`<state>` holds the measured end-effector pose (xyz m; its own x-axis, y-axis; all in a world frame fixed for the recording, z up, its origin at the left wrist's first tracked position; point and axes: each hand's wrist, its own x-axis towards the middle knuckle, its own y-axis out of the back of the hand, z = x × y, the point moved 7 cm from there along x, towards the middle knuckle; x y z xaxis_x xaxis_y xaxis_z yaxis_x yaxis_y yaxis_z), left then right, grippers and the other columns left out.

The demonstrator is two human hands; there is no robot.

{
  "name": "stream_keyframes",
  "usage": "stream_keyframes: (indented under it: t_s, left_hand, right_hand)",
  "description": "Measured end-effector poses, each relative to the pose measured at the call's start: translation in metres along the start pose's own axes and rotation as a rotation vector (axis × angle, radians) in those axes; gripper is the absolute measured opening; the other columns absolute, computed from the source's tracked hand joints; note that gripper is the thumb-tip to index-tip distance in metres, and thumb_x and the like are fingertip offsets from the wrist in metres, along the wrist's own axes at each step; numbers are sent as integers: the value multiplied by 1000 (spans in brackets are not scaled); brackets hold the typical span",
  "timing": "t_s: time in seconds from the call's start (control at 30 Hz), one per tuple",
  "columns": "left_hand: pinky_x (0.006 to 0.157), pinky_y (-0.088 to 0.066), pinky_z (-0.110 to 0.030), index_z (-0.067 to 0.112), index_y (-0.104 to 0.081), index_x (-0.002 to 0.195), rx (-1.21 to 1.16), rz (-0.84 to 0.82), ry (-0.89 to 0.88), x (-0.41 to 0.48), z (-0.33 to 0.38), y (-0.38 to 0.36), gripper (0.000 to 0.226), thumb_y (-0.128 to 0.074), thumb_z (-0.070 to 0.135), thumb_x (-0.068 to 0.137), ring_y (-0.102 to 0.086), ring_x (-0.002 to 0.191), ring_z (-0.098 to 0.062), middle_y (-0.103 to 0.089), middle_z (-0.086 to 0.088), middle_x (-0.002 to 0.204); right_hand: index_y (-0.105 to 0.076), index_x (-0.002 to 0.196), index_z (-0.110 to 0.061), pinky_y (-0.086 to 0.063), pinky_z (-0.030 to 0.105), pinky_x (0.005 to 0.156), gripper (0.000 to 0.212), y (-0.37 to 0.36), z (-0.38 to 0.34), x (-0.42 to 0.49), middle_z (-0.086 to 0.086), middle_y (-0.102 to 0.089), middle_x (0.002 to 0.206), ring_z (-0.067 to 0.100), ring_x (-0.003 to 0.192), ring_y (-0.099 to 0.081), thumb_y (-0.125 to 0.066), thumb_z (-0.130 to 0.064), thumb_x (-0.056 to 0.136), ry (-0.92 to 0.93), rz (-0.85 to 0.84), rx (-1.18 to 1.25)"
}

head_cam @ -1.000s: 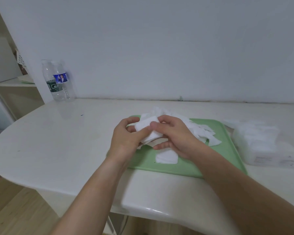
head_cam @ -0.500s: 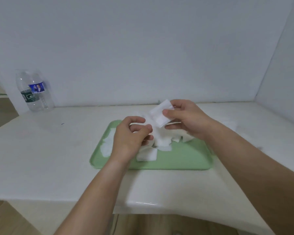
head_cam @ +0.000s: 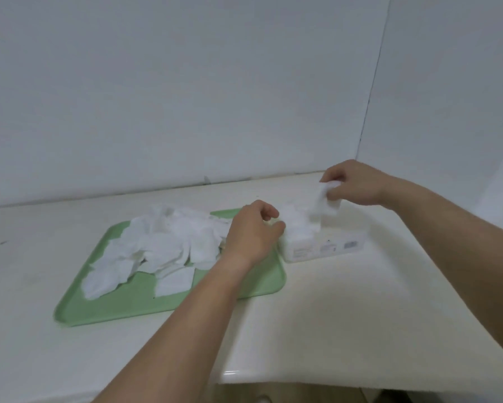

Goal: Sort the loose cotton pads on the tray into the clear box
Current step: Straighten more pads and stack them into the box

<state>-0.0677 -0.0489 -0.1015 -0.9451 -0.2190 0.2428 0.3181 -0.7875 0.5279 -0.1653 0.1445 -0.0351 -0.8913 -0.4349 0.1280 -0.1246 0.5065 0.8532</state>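
Note:
A pile of loose white cotton pads (head_cam: pixel 169 242) covers the left and middle of the green tray (head_cam: pixel 122 306). One single pad (head_cam: pixel 175 281) lies apart near the tray's front. The clear box (head_cam: pixel 325 245) stands just right of the tray, with white pads heaped in it. My right hand (head_cam: pixel 353 183) is above the box and pinches a small stack of pads (head_cam: pixel 324 206) that hangs down over it. My left hand (head_cam: pixel 251 231) hovers over the tray's right end beside the box, fingers curled, thumb near the box's left end; whether it touches is unclear.
The white table (head_cam: pixel 346 301) runs into a corner where two white walls meet at the right. Its front edge (head_cam: pixel 273 376) is close below my forearms, with wooden floor beyond.
My right hand has carried its pads from above the tray rightward to over the clear box. My left hand has shifted to the tray's right end. The view has swung right; the bottle is out of frame.

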Motion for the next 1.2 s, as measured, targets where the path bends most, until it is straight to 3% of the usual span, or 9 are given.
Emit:
stream_keyframes:
  t_s: [0.17, 0.33, 0.57, 0.73, 0.93, 1.07, 1.2]
  left_hand:
    - [85, -41, -28, 27, -60, 112, 61, -45, 40, 22, -2, -16, 47, -86, 36, 74, -53, 108, -17, -51, 1, 121]
    - [105, -45, -41, 29, -54, 123, 102, -162, 76, 31, -9, -32, 65, -90, 35, 69, -48, 125, -24, -44, -1, 129]
    - [97, -42, -30, 21, -51, 134, 103, -133, 46, 32, -11, -35, 73, -89, 30, 72, -50, 119, -20, -42, 0, 129]
    - [93, -38, -26, 20, -49, 135, 97, -129, 40, 31, -11, -36, 73, -88, 31, 74, -46, 113, -16, -39, 3, 128]
    - [89, -36, -24, 19, -49, 135, 86, -122, 43, 29, -12, -35, 72, -87, 32, 76, -45, 109, -13, -39, 3, 128]
    - [86, -37, -23, 18, -48, 137, 62, -133, 44, 28, -10, -32, 71, -86, 29, 77, -50, 106, -15, -44, 2, 133]
    - [94, -41, -27, 17, -48, 142, -9, -130, 61, 25, -7, -24, 71, -84, 27, 81, -51, 111, -16, -50, 1, 136]
  right_hand:
    - [-75, 97, -22, -46, 26, 77, 22, -25, 8, 12, -9, -70, 94, 13, 89, -62, -63, -9, 85, -6, -173, -202]
    - [-73, 112, -21, -39, 20, 74, 29, -38, 11, 20, -10, -61, 102, 10, 93, -55, -68, -9, 86, -6, -224, -308]
    - [-66, 87, -28, -43, 25, 71, 23, -43, 17, 29, -11, -60, 88, 13, 87, -59, -82, -15, 77, 3, -52, -251]
    - [-62, 86, -30, -41, 28, 66, 22, -47, 22, 31, -11, -56, 86, 14, 82, -56, -81, -23, 77, -34, 27, -287]
    - [-64, 98, -29, -46, 30, 72, 18, -52, 17, 29, -8, -61, 99, 18, 90, -62, -73, -21, 84, -38, 49, -361]
    - [-59, 97, -33, -50, 31, 75, 29, -46, 19, 25, -8, -62, 100, 18, 92, -62, -68, -9, 83, -61, 23, -354]
    - [-59, 98, -36, -46, 30, 74, 36, -35, 16, 18, -11, -60, 99, 15, 94, -57, -58, -3, 84, -52, 38, -339]
